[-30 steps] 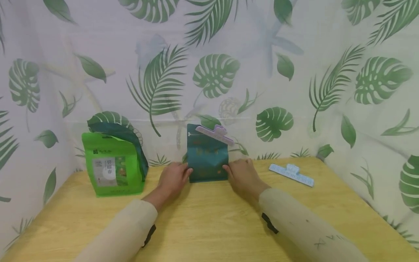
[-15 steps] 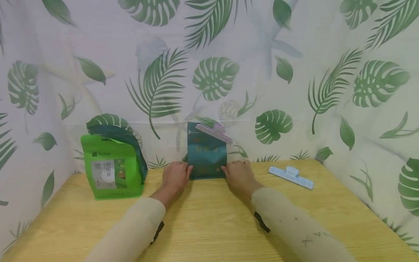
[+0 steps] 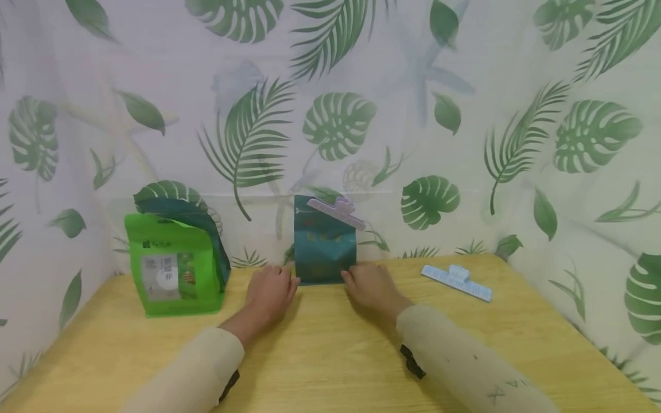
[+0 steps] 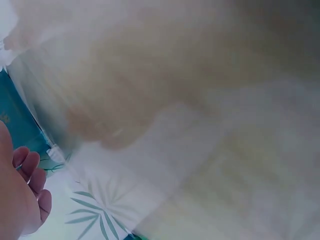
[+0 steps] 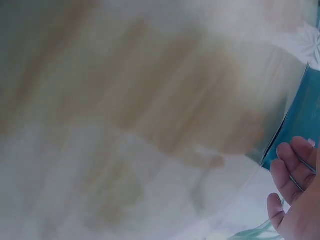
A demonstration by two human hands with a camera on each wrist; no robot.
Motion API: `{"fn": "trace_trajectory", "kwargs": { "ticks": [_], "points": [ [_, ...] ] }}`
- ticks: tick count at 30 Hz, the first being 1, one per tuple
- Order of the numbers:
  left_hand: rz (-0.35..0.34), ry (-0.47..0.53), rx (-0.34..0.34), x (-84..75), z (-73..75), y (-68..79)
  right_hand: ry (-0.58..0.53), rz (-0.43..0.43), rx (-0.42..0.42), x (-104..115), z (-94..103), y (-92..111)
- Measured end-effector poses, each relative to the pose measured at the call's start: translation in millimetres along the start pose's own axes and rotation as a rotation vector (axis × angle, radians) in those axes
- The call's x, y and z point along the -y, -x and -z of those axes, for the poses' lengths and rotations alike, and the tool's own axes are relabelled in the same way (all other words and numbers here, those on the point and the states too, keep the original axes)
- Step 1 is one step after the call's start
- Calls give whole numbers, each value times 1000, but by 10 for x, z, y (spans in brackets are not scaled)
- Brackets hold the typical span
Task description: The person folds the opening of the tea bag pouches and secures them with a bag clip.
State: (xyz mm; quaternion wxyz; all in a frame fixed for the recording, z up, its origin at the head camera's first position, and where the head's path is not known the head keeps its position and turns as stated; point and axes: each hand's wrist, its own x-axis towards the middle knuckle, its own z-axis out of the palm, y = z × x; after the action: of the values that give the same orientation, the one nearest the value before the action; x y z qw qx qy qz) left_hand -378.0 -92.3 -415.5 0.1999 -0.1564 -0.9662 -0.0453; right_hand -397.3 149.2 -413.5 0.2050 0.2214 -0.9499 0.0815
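Head view: teal bag is standing upright toward the back of the tabletop, pink clip sitting aslant across its top right corner. Left hand is sitting at the bag's lower left edge, thumb tip touching or nearly so; cannot tell whether its grip is pinching. Right hand: grip is pinching the lower right corner, thumb lying over the front. Blue clip is lying farther right; green bag is standing at left.
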Motion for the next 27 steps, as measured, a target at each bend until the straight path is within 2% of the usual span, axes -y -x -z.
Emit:
{"fn": "trace_trajectory", "kwargs": {
  "ticks": [9,18,23,27],
  "points": [
    [38,31,0,187,151,281,-23,92,-58,259,36,37],
    [-11,0,-67,392,245,558,-69,51,43,582,35,61],
    [-31,0,-59,488,293,719,-64,44,19,738,23,64],
    [-45,-24,-65,598,349,788,-26,52,1,830,54,37]
  ]
}}
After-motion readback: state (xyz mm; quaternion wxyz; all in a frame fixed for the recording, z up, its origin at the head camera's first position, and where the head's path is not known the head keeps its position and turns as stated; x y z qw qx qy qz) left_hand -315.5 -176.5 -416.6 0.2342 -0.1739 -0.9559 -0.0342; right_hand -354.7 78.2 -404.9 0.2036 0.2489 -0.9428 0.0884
